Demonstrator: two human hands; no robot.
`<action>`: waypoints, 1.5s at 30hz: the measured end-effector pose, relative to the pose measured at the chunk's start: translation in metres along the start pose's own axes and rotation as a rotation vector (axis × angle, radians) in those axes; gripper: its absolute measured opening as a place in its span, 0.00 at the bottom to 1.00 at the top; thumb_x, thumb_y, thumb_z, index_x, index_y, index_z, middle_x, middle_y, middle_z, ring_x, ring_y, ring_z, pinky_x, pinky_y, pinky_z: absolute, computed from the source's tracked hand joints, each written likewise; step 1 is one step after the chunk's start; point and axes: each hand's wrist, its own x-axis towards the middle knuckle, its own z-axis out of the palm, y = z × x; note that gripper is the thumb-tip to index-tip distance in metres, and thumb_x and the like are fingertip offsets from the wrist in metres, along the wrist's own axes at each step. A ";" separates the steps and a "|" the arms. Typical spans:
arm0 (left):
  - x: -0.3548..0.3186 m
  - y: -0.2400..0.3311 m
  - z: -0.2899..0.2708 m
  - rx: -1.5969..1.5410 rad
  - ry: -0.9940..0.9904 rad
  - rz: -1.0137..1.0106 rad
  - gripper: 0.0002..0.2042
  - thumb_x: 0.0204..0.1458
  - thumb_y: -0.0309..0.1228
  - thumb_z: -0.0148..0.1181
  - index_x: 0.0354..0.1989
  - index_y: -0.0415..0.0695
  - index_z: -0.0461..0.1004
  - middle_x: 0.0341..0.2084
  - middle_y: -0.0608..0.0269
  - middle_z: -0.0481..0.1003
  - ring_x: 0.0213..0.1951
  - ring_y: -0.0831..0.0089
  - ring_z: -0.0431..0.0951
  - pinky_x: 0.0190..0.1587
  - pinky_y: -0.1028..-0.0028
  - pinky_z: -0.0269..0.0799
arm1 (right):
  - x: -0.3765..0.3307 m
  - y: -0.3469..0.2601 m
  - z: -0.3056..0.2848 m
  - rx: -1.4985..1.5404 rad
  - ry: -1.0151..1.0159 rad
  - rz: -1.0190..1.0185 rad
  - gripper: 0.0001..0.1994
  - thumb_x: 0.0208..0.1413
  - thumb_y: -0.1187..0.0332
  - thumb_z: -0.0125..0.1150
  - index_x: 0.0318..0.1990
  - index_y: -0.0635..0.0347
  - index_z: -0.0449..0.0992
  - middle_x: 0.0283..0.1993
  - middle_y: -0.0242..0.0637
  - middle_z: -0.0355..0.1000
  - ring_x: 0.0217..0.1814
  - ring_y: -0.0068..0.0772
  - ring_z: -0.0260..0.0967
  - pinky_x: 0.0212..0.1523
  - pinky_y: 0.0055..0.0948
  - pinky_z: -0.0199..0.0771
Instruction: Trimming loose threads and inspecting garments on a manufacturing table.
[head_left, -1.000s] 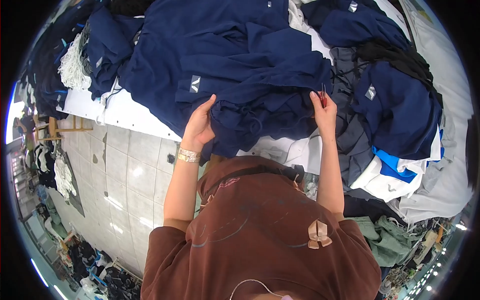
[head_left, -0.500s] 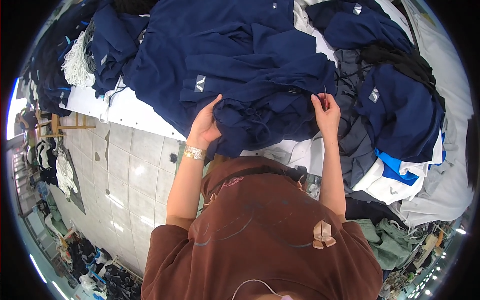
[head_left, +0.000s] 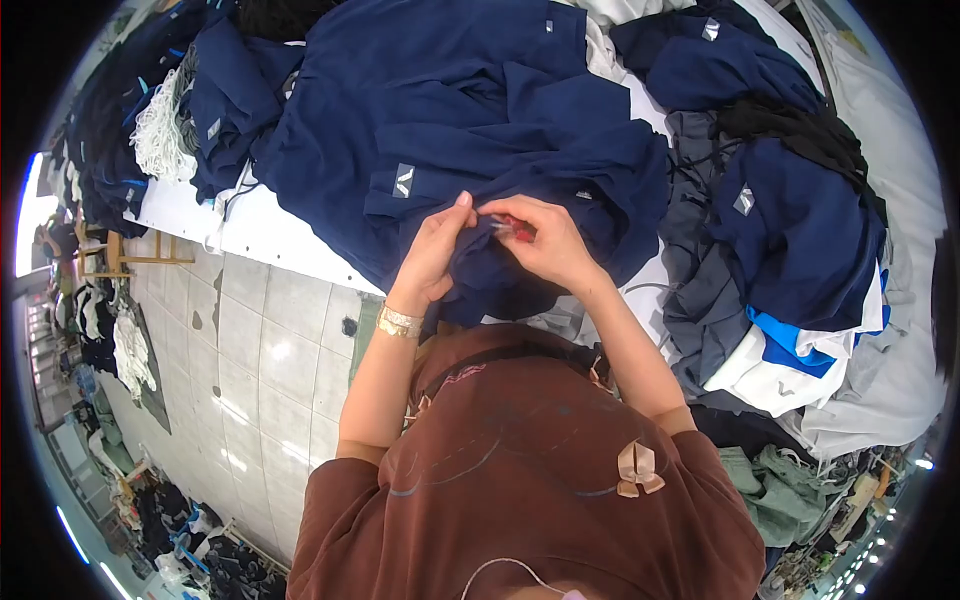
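A navy blue garment (head_left: 470, 120) with a small grey label lies spread on the white table (head_left: 260, 235) in front of me. My left hand (head_left: 440, 250) pinches a fold of its cloth near the table's front edge. Close beside it, my right hand (head_left: 545, 240) holds a small red tool (head_left: 515, 230), which looks like a thread snip, against the same fold. The two hands almost touch. A gold bracelet (head_left: 400, 322) is on my left wrist.
More navy garments are heaped at the left (head_left: 225, 95) and right (head_left: 790, 230), with grey (head_left: 700, 290), black (head_left: 790, 125) and blue-white (head_left: 800, 360) pieces. White cord (head_left: 160, 135) lies at the left. A tiled floor (head_left: 250, 390) with a wooden stool (head_left: 130, 262) is below.
My hands, spread apart on the garment's edge before, have come together at the middle. The cloth is now bunched between them and the red tool shows in my right hand.
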 end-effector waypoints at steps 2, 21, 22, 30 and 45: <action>-0.001 -0.004 -0.006 0.303 0.098 0.181 0.14 0.57 0.41 0.54 0.31 0.42 0.74 0.29 0.69 0.74 0.31 0.81 0.72 0.35 0.82 0.66 | 0.003 0.000 0.000 -0.115 0.005 0.106 0.10 0.45 0.71 0.60 0.38 0.59 0.76 0.34 0.43 0.74 0.35 0.44 0.73 0.35 0.32 0.72; -0.013 -0.002 0.028 0.460 0.017 0.401 0.08 0.58 0.29 0.51 0.37 0.36 0.71 0.27 0.72 0.71 0.30 0.88 0.65 0.31 0.83 0.63 | -0.009 -0.006 -0.006 0.150 0.245 0.412 0.09 0.49 0.67 0.65 0.29 0.64 0.75 0.20 0.22 0.67 0.23 0.11 0.58 0.25 0.15 0.58; -0.011 -0.003 0.027 0.460 0.015 0.402 0.08 0.58 0.29 0.51 0.37 0.36 0.71 0.27 0.72 0.71 0.30 0.88 0.65 0.31 0.83 0.63 | -0.011 -0.004 -0.004 0.205 0.248 0.432 0.09 0.50 0.66 0.65 0.29 0.64 0.75 0.21 0.21 0.66 0.24 0.10 0.57 0.25 0.15 0.57; -0.007 -0.006 0.030 0.237 0.049 0.364 0.09 0.58 0.31 0.53 0.30 0.39 0.70 0.25 0.77 0.68 0.30 0.91 0.62 0.31 0.86 0.60 | -0.020 -0.006 0.004 0.190 0.294 0.339 0.11 0.48 0.66 0.67 0.31 0.65 0.73 0.20 0.24 0.67 0.21 0.10 0.55 0.21 0.15 0.55; -0.016 0.013 0.035 0.454 -0.016 0.290 0.06 0.54 0.27 0.56 0.34 0.36 0.73 0.26 0.75 0.71 0.29 0.89 0.66 0.30 0.86 0.62 | -0.009 -0.017 -0.026 0.151 0.382 0.113 0.13 0.52 0.66 0.62 0.42 0.64 0.74 0.36 0.36 0.71 0.27 0.21 0.64 0.26 0.19 0.63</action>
